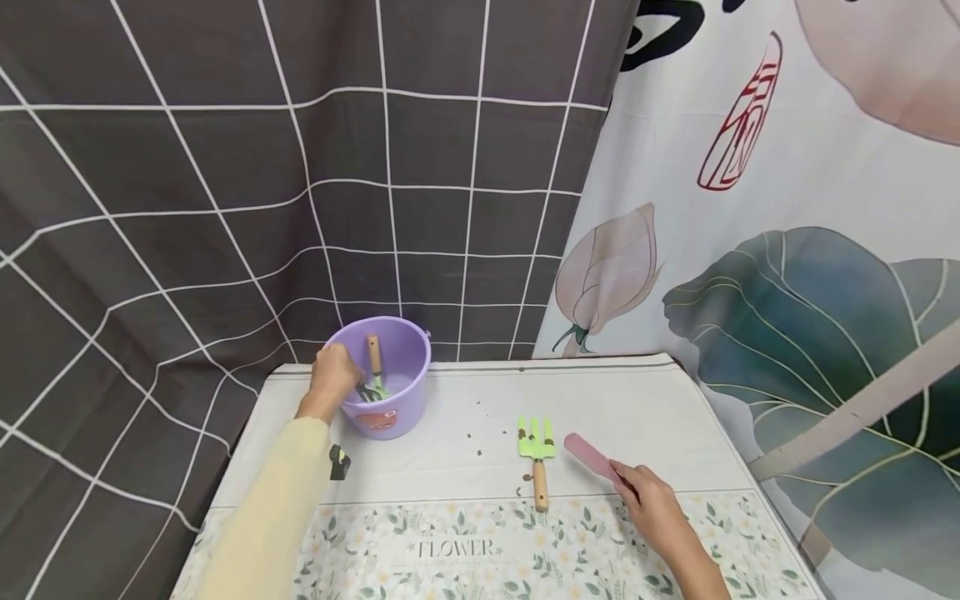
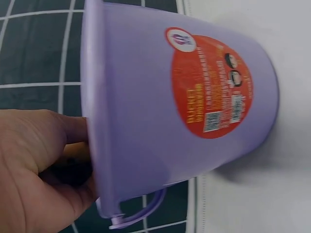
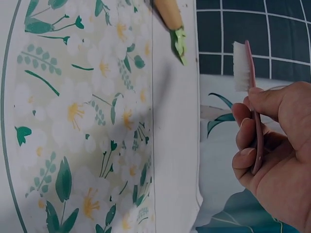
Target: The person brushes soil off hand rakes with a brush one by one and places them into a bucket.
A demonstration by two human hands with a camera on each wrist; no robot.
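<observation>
My left hand (image 1: 332,379) reaches over the near-left rim of a purple bucket (image 1: 401,417). In the left wrist view, its thumb and fingers curl round a tan, wooden-looking handle (image 2: 77,151) at the rim; a dark tool head (image 1: 367,392) shows inside, beside the hand. Another wooden-handled tool (image 1: 374,354) with a green head leans in the bucket. My right hand (image 1: 651,504) grips a pink brush (image 1: 588,454) above the table; white bristles (image 3: 241,67) show in the right wrist view. Left of it lies a green garden fork (image 1: 536,450) with a wooden handle.
Dark crumbs of soil (image 1: 480,452) are scattered over the white table (image 1: 465,483), whose front carries a floral print. A small black object (image 1: 339,463) shows beside the left sleeve. A dark checked curtain (image 1: 435,225) and a flower-printed one (image 1: 675,208) hang behind.
</observation>
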